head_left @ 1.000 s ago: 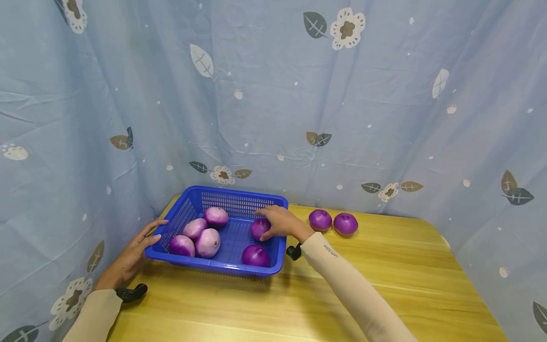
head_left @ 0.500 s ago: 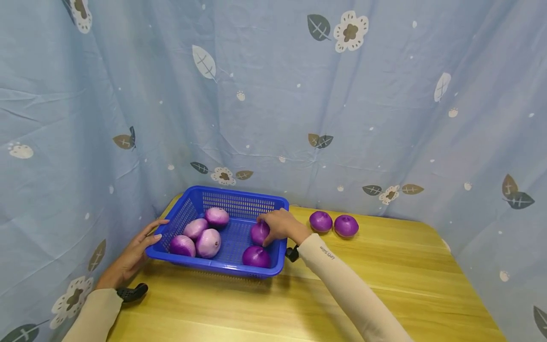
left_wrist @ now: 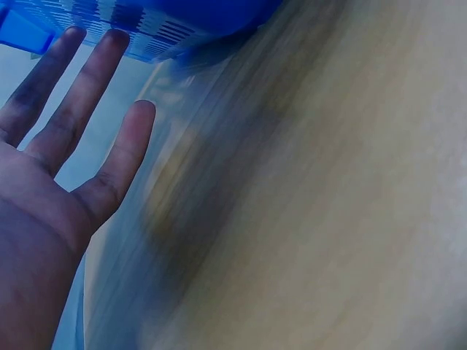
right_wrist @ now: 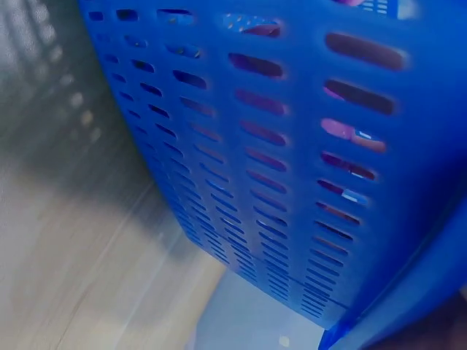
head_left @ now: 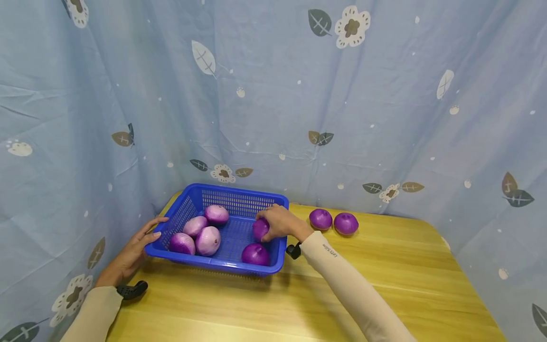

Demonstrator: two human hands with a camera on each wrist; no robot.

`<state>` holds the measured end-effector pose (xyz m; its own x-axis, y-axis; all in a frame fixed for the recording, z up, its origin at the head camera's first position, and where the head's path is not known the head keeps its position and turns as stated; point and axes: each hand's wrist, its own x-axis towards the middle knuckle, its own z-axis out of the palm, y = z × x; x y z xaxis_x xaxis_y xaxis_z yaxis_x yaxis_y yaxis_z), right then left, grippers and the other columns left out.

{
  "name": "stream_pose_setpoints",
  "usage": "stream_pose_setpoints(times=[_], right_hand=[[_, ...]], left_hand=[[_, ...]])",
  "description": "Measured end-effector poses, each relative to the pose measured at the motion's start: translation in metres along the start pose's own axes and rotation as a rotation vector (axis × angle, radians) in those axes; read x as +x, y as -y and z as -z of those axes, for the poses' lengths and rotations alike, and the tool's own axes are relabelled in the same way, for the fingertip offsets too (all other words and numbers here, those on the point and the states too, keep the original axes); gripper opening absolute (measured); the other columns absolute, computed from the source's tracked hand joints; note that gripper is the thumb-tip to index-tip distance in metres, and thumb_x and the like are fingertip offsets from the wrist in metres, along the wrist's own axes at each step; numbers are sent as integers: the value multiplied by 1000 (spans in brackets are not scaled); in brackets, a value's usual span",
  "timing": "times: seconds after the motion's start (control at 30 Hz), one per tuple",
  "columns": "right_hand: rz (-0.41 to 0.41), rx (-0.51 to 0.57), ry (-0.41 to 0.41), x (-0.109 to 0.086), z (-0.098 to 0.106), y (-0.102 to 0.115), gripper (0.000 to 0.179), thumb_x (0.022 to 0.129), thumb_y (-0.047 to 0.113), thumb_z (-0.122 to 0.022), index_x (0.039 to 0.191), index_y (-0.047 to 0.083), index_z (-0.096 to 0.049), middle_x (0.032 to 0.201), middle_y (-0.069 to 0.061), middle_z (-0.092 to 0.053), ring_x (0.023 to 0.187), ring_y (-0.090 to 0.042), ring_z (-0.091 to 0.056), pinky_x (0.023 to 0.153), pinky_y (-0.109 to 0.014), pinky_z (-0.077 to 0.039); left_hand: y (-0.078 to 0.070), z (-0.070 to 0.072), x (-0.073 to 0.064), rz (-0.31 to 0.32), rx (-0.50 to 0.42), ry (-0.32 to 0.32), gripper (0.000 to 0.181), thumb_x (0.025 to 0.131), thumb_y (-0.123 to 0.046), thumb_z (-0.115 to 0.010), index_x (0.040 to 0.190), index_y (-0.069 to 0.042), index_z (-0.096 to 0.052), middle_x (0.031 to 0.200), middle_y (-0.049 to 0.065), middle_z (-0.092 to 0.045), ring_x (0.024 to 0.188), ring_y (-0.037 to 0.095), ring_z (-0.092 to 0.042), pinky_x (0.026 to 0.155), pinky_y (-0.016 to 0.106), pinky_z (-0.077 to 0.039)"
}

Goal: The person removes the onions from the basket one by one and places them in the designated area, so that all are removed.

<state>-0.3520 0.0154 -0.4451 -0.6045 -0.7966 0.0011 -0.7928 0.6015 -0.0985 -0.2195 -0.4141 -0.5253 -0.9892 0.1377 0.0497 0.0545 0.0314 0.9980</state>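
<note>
Right hand [head_left: 281, 222] has shifted slightly, gripping 1 onion [head_left: 259, 230] inside the basket [head_left: 231, 267] (left hand [head_left: 131, 251] spread wide).

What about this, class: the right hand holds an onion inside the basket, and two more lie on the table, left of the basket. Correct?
Not quite: those two onions lie right of the basket, as the head view shows. The right hand does hold an onion inside it.
</note>
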Motion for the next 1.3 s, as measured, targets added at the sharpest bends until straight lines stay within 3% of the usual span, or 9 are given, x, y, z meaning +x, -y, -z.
stream_pose_setpoints(times=[0.1, 0.37, 0.6, 0.83, 1.03, 1.3], right_hand=[[13, -2, -15, -1, 0, -2, 60, 75, 40, -91, 125, 15, -69, 112, -3, -71, 102, -22, -62, 98, -40, -44], [-36, 142, -6, -5, 6, -2, 67, 78, 31, -90, 136, 14, -63, 138, -10, -57, 123, -27, -57, 102, -42, -49], [14, 238, -99, -9, 13, -7, 69, 80, 30, -88, 139, 10, -59, 134, -8, -63, 119, -23, -61, 97, -34, -52], [72, 315, -173, -16, 21, -7, 73, 80, 33, -89, 141, 10, -57, 137, -6, -62, 121, -21, -61, 99, -35, -51], [22, 389, -166, -23, 29, -9, 75, 81, 36, -87, 145, 13, -55, 140, -3, -60, 118, -19, -61, 94, -32, -53], [-30, 475, -209, -37, 35, -20, 75, 79, 36, -90, 141, 14, -54, 129, -4, -63, 110, -19, -64, 90, -33, -55]], left_hand=[[-3, -1, 2, -6, 8, 1, 48, 111, -22, -44, 158, -26, -36, 143, -5, -40, 115, 5, -61, 90, 31, -56], [-2, -3, 5, -1, 18, 3, 49, 111, -24, -46, 159, -25, -36, 150, -2, -33, 116, 3, -59, 91, 29, -55], [-3, -2, 6, -22, 8, 9, 48, 111, -22, -45, 158, -25, -37, 143, -8, -40, 116, 3, -59, 91, 29, -55], [-3, -3, 3, -37, 16, 23, 48, 111, -21, -43, 158, -24, -36, 139, -11, -45, 114, 4, -62, 90, 29, -56], [-2, -1, -1, -61, -4, 42, 47, 112, -18, -40, 158, -23, -35, 138, -12, -47, 113, 6, -64, 89, 29, -56], [-1, 0, -4, -67, -16, 47, 48, 112, -18, -41, 159, -22, -35, 138, -10, -48, 113, 6, -63, 89, 29, -56]])
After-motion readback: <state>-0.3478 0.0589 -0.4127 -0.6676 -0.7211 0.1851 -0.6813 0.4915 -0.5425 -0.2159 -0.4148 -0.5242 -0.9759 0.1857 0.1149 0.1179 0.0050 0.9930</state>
